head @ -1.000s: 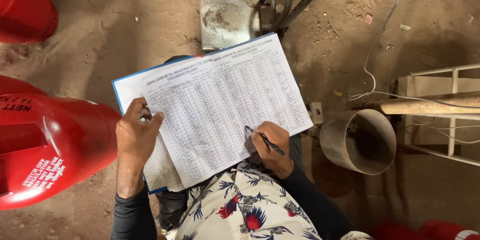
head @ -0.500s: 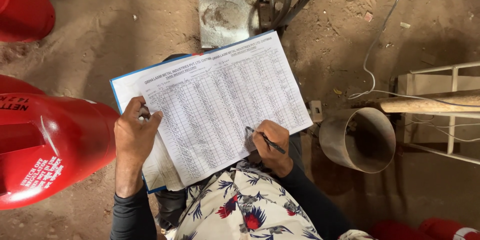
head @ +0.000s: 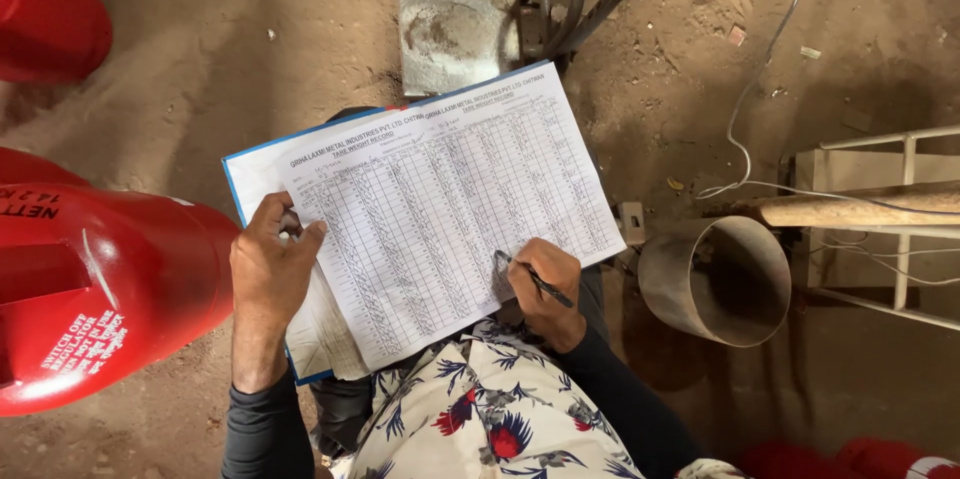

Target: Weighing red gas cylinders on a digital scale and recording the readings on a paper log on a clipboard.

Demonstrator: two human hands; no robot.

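We see the printed record sheet (head: 440, 209) resting on our lap, unmoved since the earlier frames. Our right hand (head: 545, 289) keeps its grip closed on a black pen (head: 535, 279) at the sheet's near right edge; our left hand (head: 268, 264) still pinches the left edge. A red cylinder (head: 100, 289) lies left, a metal pipe (head: 720, 279) right.

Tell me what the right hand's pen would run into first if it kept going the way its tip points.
The right hand holds a pen with its tip aimed up-left, already on or just above the printed sheet. So the sheet comes first; further along that line lies the left hand at the sheet's edge, though contact depth is unclear.
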